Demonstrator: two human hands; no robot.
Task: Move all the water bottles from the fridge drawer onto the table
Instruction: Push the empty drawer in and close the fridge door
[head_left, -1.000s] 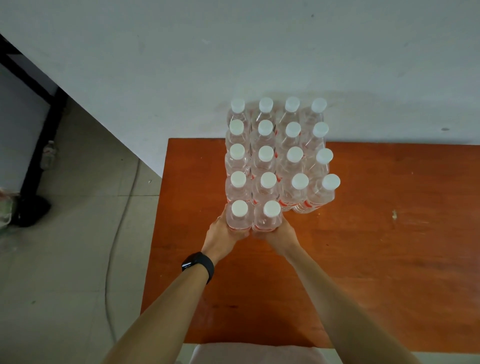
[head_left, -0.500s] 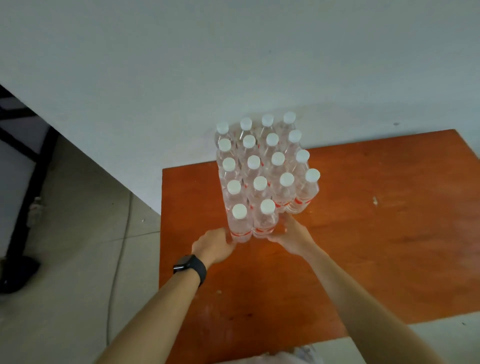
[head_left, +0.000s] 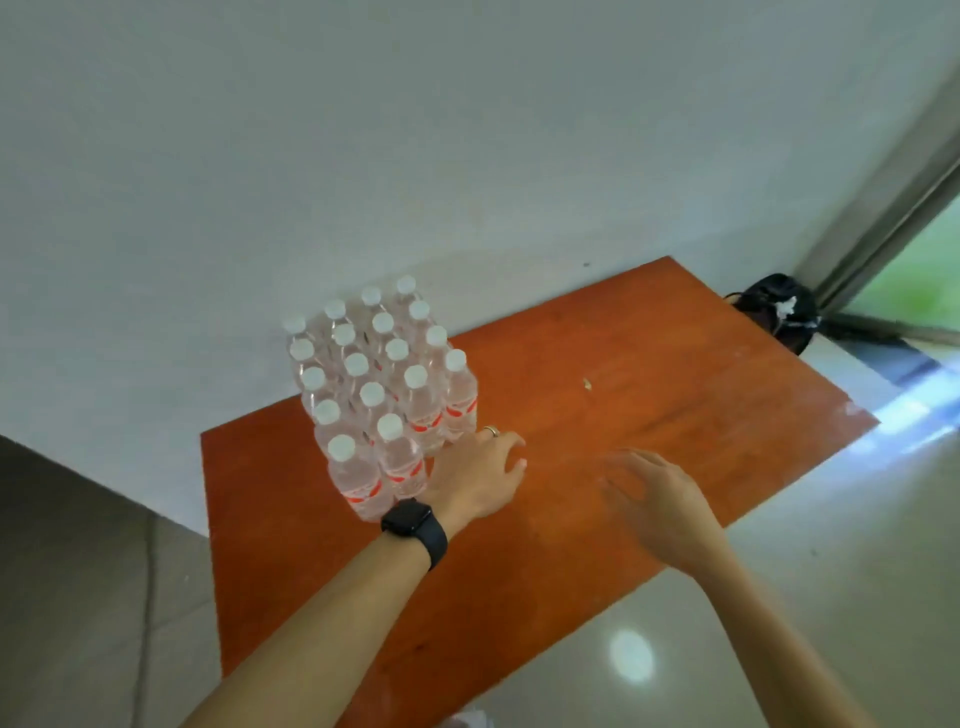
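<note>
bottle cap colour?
White caps on every bottle, clearest in the head view.

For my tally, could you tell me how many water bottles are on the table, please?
18 water bottles, upright in one tight block on the table near the wall: four rows of four plus a front pair. None seems hidden.

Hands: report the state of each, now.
Left hand: open, holding nothing, beside the water bottles.
Right hand: open, holding nothing, above the table.
</note>
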